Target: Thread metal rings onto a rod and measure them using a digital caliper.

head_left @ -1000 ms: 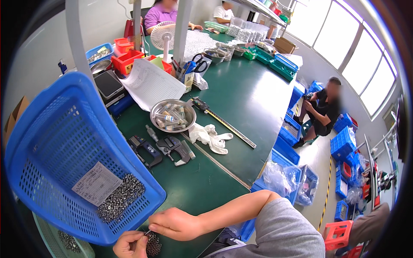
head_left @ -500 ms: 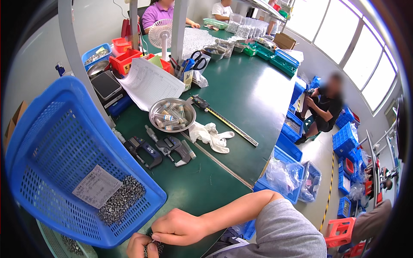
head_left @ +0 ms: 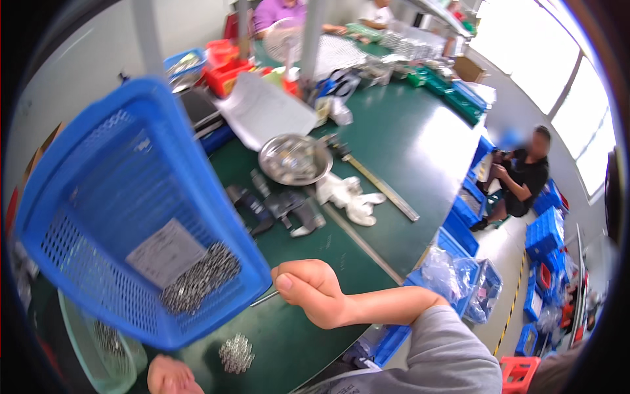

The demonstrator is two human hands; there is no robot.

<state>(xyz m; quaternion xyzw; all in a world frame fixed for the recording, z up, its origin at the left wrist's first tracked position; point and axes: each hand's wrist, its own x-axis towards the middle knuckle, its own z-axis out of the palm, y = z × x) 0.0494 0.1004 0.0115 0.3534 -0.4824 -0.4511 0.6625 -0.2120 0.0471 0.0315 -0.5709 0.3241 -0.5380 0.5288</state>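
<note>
My right hand point(head_left: 314, 292) is closed by the near right corner of a large blue plastic basket point(head_left: 154, 345). A thin metal rod point(head_left: 265, 299) sticks out of this hand toward the left. Inside the tilted basket lie many small metal nuts point(head_left: 197, 279) and a printed paper sheet point(head_left: 165, 253). My left hand point(head_left: 172, 375), slightly blurred, is at the lower edge with its fingers curled; what they hold, if anything, is hidden. It is beside a pale green basket point(head_left: 134, 368) holding more metal pieces point(head_left: 108, 338). Between my hands, a small pile of nuts point(head_left: 236, 353) rests on the green table.
Beyond the blue basket lie two digital micrometers point(head_left: 292, 211), a steel bowl of small tubes point(head_left: 295, 159), a white glove point(head_left: 351, 199) and a long caliper point(head_left: 380, 186). Blue crates point(head_left: 456, 233) stand on the floor at right; a seated person point(head_left: 525, 174) is farther off.
My hands have come apart: the right moved up and right with the rod, the left moved left. The nut pile between them is now uncovered. The whole view has shifted.
</note>
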